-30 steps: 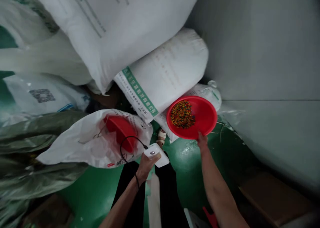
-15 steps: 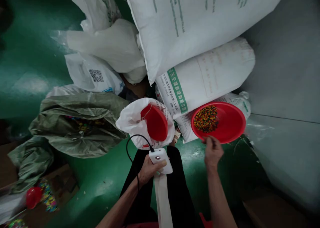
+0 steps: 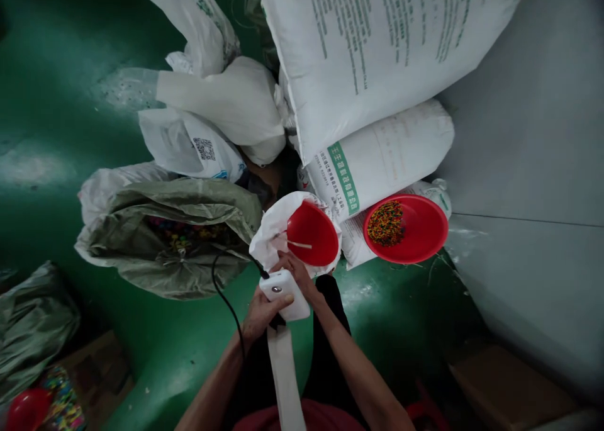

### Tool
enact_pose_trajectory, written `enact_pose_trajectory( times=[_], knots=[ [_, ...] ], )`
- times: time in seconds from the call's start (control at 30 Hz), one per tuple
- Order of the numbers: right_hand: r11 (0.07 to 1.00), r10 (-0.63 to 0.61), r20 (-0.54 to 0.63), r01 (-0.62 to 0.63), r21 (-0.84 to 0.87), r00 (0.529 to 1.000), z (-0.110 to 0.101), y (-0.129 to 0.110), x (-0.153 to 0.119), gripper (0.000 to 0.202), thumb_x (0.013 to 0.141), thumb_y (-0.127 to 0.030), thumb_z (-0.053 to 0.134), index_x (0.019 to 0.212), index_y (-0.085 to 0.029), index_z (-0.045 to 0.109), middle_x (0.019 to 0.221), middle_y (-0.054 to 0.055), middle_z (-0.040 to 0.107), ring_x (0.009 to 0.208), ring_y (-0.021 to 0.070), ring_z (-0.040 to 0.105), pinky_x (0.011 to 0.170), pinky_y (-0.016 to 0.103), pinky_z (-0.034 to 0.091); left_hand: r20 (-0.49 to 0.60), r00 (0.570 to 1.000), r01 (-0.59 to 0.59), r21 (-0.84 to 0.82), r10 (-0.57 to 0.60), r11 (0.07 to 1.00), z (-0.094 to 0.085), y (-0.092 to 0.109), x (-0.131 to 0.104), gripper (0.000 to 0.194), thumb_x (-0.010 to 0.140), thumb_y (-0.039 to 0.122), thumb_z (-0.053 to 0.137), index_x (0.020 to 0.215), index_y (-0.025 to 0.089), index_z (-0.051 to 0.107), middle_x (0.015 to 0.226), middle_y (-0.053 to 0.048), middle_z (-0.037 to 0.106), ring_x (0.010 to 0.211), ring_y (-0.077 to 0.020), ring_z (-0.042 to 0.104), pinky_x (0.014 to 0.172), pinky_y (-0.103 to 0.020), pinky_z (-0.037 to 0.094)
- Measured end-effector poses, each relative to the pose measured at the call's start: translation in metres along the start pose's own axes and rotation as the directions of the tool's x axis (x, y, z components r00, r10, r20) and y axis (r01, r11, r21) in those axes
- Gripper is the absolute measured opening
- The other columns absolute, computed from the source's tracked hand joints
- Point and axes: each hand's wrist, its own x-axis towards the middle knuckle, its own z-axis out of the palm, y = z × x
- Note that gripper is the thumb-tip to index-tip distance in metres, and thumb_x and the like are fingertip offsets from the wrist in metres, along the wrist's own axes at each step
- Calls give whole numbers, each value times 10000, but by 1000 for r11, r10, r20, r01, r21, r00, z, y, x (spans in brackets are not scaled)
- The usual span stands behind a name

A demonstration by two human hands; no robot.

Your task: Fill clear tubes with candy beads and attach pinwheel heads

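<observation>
My left hand (image 3: 264,311) is closed around a white power bank (image 3: 284,296), its thumb across the top face. A black cable runs from the power bank's far end, and a pale strap (image 3: 284,380) lies below it. My right hand (image 3: 297,274) reaches in just beyond the power bank, fingers bent at the near edge of a white woven bag (image 3: 268,229); what they hold is hidden. Inside that bag's mouth sits a red plastic scoop or bowl (image 3: 318,233) with a pale strip across it. Farther right, a red bowl (image 3: 427,229) contains small multicoloured beads (image 3: 385,223).
A green woven sack (image 3: 141,204) with colourful pieces stands open at left. Large printed white sacks (image 3: 391,160) are stacked ahead, beside a grey wall (image 3: 528,135). White bags (image 3: 226,97) lie at upper left. A cardboard box (image 3: 514,387) is at lower right.
My right hand has left the rim of the bead bowl and moved left to the white bag beside my left hand. The view has shifted slightly; the left hand still grips the power bank.
</observation>
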Motion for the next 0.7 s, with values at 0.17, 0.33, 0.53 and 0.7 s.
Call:
enact_pose_trajectory(
  times=[0.17,0.33,0.53,0.7],
  knots=[
    [943,-166,-579,-44,-331,799,-43,5,-22,430,993,-473,643,1336,-225,715,1388,150,698,1368,321,581,1224,550,411,28,999,-45,-13,46,999,-9,9,19,804,671,396,973,1400,184,709,1099,-80,797,887,-220,731,807,-302,590],
    [920,24,-742,-306,-247,670,-102,36,4,663,840,-466,733,1430,-189,610,1402,170,661,1337,335,577,1143,522,482,9,1000,-19,-21,19,1000,-17,5,18,901,643,372,986,1470,199,673,1110,-99,804,927,-282,764,845,-374,618],
    [900,211,-776,-428,-82,594,-150,61,-5,236,747,-414,709,899,-240,756,788,89,756,910,323,722,842,412,580,-44,997,-66,27,67,997,-24,2,20,882,725,391,946,1522,197,623,1154,-97,798,989,-262,757,891,-348,615],
    [920,302,-808,-378,106,506,-174,66,-43,319,711,-483,723,860,-201,717,731,78,745,836,295,726,687,361,581,-98,990,-97,5,97,995,-31,-6,25,837,759,417,926,1507,179,634,1218,-127,785,1076,-288,752,907,-347,613]
  ],
)
